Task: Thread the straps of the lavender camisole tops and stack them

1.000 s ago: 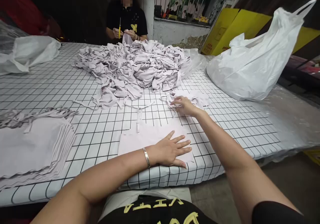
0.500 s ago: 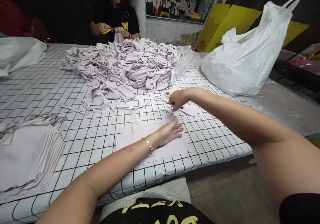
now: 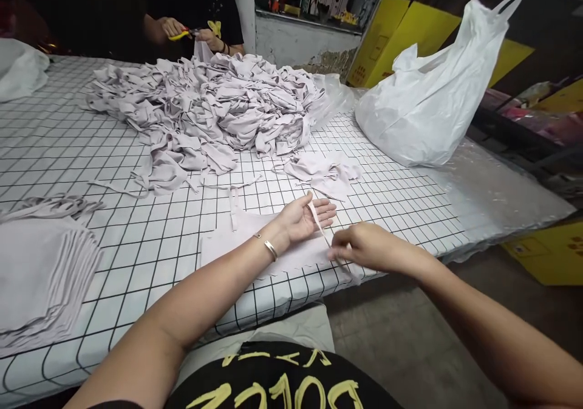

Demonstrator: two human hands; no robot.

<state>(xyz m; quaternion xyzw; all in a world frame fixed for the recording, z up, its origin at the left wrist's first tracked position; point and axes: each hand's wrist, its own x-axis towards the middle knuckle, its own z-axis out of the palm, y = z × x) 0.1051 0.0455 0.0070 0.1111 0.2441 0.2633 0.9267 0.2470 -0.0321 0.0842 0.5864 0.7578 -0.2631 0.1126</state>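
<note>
Pale garment is laid flat on the gridded tabletop, with the left hand rested loosely on it, while its thin strap is pinched by the right hand.

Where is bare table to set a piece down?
Bare grid between the folded stack and the flat piece by the left hand; also right of the small pile, before the white bag. Crowded: the big heap mid-table, and where the right hand pinches the strap.
</note>
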